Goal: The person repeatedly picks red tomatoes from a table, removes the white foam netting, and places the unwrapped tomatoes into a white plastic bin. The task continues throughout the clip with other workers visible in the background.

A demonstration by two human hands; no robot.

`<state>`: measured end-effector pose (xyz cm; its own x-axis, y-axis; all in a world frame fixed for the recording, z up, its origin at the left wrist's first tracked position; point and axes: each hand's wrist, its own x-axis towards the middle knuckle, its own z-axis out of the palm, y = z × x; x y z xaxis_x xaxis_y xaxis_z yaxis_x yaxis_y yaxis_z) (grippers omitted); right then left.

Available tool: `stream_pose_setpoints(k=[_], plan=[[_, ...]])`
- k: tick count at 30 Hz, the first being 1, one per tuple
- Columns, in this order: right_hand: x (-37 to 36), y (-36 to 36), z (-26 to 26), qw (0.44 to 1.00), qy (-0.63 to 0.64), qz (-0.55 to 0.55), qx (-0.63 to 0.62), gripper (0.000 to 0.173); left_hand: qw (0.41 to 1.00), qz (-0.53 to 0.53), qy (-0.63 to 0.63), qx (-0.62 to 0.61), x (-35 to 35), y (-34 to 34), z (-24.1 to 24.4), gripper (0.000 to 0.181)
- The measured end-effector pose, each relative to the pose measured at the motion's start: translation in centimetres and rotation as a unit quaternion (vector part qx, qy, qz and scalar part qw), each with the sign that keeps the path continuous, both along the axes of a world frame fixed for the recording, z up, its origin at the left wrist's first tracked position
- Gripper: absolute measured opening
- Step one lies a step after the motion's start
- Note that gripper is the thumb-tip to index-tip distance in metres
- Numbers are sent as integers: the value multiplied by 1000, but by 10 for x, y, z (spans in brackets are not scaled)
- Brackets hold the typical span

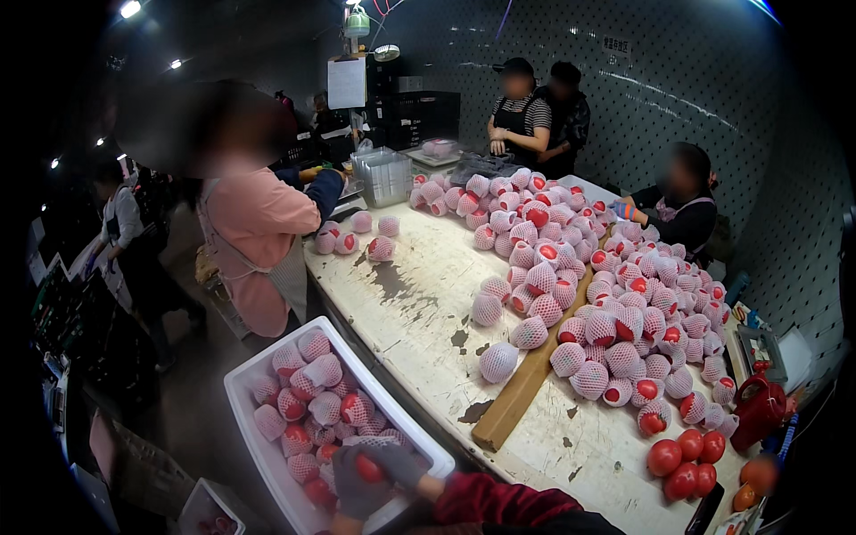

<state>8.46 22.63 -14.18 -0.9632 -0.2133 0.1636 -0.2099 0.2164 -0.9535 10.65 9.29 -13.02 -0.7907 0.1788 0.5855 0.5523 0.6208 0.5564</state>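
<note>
Both my hands wear grey gloves and are over a white foam box (242, 394) at the table's near left. My left hand (354, 483) is closed about a red tomato (369, 468). From the right, my right hand (399, 461) comes over the same tomato, its fingers curled against it. A piece of white foam net (376, 440) shows just beyond the fingers; whether it belongs to this tomato I cannot tell. Inside the box lie many tomatoes in pinkish foam nets (292, 404), some with red skin showing. My fingertips are partly hidden.
A wooden bar (528, 388) divides the worn white table (414, 287). Netted tomatoes (628, 328) are heaped on both sides. Bare tomatoes (682, 465) lie near a red jug (759, 408). A person in pink (261, 214) works at left, another (682, 200) across the heap. Clear plastic containers (382, 177) stand behind.
</note>
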Motion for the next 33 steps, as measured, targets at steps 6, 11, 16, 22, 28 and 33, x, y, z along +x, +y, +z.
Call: stream_pose_setpoints(k=[6, 11, 16, 22, 28, 33], plan=[[8, 1, 45, 972, -214, 24, -92, 54, 999, -6, 28, -24, 0, -3, 0, 76], [10, 1, 44, 979, -197, 2, -47, 51, 1000, -6, 15, -13, 1, -2, 1, 74], [5, -4, 23, 983, -177, 2, -42, 50, 1000, 2, 8, -6, 0, -1, 3, 79], [2, -2, 6, 991, -127, 28, -14, 42, 999, -2, 8, -35, 0, 0, 1, 72], [4, 0, 7, 985, 36, 40, 164, 30, 999, 6, -13, -28, -2, -1, -6, 74], [0, -3, -16, 984, 102, 5, 145, 31, 1000, -6, -5, -25, 0, -1, -2, 76]])
